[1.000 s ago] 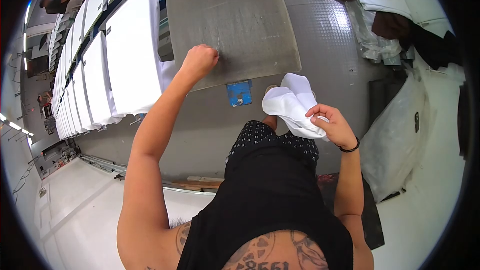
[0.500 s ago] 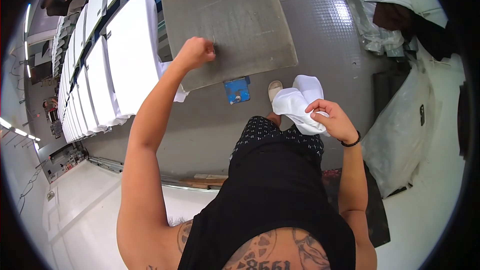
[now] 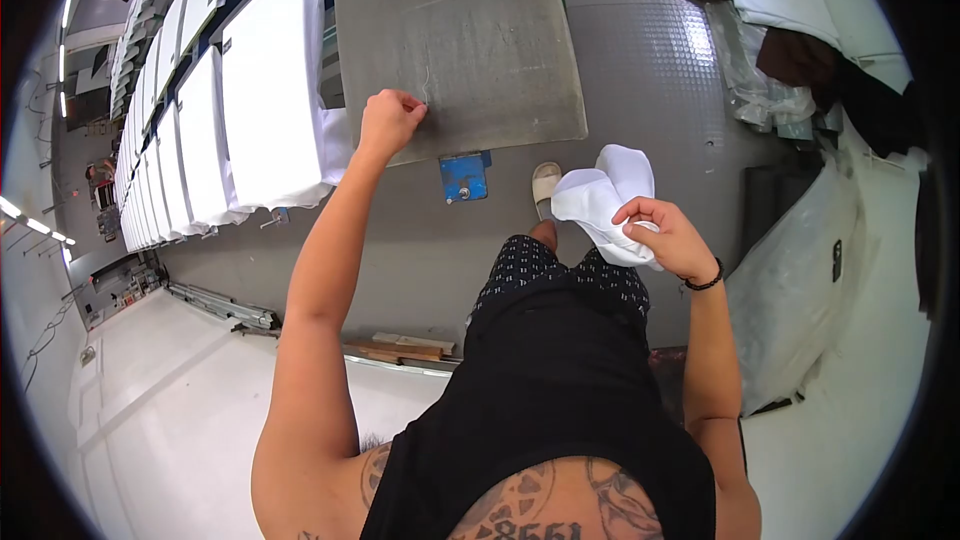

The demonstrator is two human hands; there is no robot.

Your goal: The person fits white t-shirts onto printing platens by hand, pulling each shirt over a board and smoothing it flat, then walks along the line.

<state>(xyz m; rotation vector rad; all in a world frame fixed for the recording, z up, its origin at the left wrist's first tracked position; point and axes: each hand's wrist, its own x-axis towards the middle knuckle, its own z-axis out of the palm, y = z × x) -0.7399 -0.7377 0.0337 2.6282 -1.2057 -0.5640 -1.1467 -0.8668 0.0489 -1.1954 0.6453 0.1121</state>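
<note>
1. We find the left hand over the grey board, closer to its near left corner than half a second ago. Thumb and forefinger are narrowed together beside a thin pale line, apparently a thread; we cannot tell whether they grip it.
2. We find the right hand pinching the white cloth between thumb and fingers, as in the earlier views. The bunched cloth is clear of the board, in front of the legs and beside the pale shoe.
3. We judge the change slight: the work at this moment lies with the left hand, while the right merely keeps the cloth aside.
4. We note a small dark label on the nearest white panel and a dark tag on the plastic bag. Both are too small to read.
5. We note inked figures on the wearer's chest, cut by the lower edge; we certify no reading.
6. We can read no brand name anywhere.
</note>
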